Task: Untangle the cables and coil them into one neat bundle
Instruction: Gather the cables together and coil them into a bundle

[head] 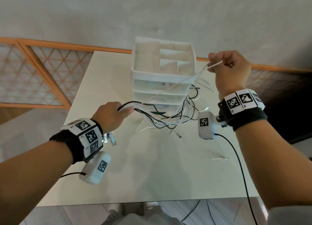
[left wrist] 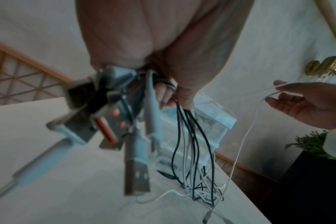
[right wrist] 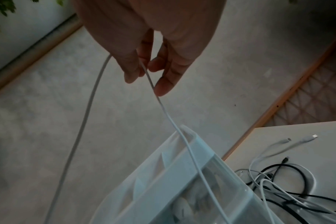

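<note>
My left hand point(head: 116, 112) grips a bunch of black and white cables point(head: 135, 107) above the white table point(head: 152, 174). In the left wrist view the strands point(left wrist: 190, 136) hang from its fingers point(left wrist: 185, 97), and several USB plugs point(left wrist: 137, 172) dangle near the palm. The loose tangle point(head: 175, 120) sags to the tabletop in front of the drawer unit. My right hand point(head: 226, 64) is raised higher at the right and pinches one thin white cable point(head: 213, 65). That white cable point(right wrist: 163, 106) runs down between thumb and fingers point(right wrist: 163, 84) toward the tangle.
A white plastic drawer unit point(head: 163, 72) with an open divided top stands at the table's far middle. More cable ends point(right wrist: 290, 151) lie on the table beside it. A black cabinet with a plant point(left wrist: 313, 144) stands to the right. Tiled floor and a wooden lattice point(head: 33, 76) lie beyond.
</note>
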{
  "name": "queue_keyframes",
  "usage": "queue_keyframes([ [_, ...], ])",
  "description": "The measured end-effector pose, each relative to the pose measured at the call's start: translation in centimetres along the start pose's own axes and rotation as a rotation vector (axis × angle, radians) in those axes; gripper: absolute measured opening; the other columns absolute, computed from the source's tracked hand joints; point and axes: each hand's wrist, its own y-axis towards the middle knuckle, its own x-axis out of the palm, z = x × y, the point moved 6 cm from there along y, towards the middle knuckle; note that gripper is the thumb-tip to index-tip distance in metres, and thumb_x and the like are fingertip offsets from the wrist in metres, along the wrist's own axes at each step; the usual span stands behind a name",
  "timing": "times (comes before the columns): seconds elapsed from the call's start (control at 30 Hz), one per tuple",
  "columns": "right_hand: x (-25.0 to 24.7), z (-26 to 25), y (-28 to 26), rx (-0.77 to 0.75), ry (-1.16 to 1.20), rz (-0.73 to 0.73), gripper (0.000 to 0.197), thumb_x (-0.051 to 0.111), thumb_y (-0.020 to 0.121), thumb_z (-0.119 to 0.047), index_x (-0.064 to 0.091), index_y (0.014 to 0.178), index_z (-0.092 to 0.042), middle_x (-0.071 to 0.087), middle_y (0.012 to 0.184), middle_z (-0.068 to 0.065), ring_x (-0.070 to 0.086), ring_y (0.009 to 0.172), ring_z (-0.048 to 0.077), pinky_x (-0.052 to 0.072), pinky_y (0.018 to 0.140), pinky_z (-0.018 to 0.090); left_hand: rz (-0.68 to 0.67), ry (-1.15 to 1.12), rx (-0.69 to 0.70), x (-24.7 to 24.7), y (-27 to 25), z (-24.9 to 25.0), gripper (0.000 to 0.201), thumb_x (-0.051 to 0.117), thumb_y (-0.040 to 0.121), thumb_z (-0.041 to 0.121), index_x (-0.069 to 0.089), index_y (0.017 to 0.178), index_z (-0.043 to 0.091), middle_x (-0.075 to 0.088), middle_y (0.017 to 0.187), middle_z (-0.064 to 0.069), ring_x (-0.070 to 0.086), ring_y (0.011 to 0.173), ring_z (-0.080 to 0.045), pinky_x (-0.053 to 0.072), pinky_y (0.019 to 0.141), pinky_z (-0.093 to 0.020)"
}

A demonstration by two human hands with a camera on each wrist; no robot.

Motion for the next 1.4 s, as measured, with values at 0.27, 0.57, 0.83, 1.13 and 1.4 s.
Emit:
queue_keyframes([
  [0.27,0.5,-0.2,-0.5,0.019,-0.119,-0.134,0.035,0.064,0.09,-0.055,0.068,0.087,-0.02,0.073,0.079,0.007,0.071,0.064,0.024,0.061,0.068,0.047,0.097,0.011,-0.077,-0.2,0.4,-0.3,0.052,0.044,0.098,0.054,0.042,0.067,0.012,0.05,0.066,-0.005,0.048,0.067,-0.025,0.03,0.057,-0.034],
  [0.57,1.3,-0.3,1.0,-0.16,-0.271,-0.344,0.026,0.068,0.089,-0.048,0.064,0.105,-0.028,0.067,0.117,-0.014,0.064,0.088,0.0,0.051,0.081,0.022,0.091,-0.053,-0.114,0.8,0.0,-0.5,0.052,0.046,0.097,0.053,0.044,0.067,0.01,0.053,0.064,-0.007,0.054,0.069,-0.032,0.036,0.06,-0.034],
  [0.83,-2.3,17.2,-5.6,0.307,-0.855,-0.673,0.056,0.07,0.088,-0.022,0.049,0.139,-0.026,0.066,0.131,-0.003,0.062,0.118,0.024,0.042,0.104,0.031,0.06,-0.468,-0.204,1.8,-0.6,0.0,0.049,0.058,0.096,0.043,0.035,0.066,0.012,0.035,0.057,-0.004,0.039,0.044,-0.024,0.038,0.054,-0.032],
  [1.13,-0.8,22.1,-14.9,0.381,-1.154,-0.9,0.021,0.058,0.085,-0.026,0.069,0.099,-0.015,0.068,0.101,0.008,0.065,0.088,0.029,0.053,0.073,0.031,-0.13,-0.861,-0.134,3.5,-0.3,4.3,0.024,0.057,0.099,0.022,0.047,0.081,0.011,0.038,0.057,0.001,0.03,0.044,-0.014,0.034,0.041,-0.027],
  [1.4,3.8,10.9,-11.6,0.442,-0.17,-0.669,0.028,0.053,0.085,0.003,0.059,0.102,-0.019,0.068,0.068,0.012,0.059,0.047,0.022,0.046,0.046,0.028,-0.149,-0.87,-0.097,2.0,-0.4,5.7,0.016,0.051,0.102,0.021,0.055,0.091,0.01,0.07,0.069,-0.008,0.066,0.058,-0.02,0.045,0.047,-0.027],
])
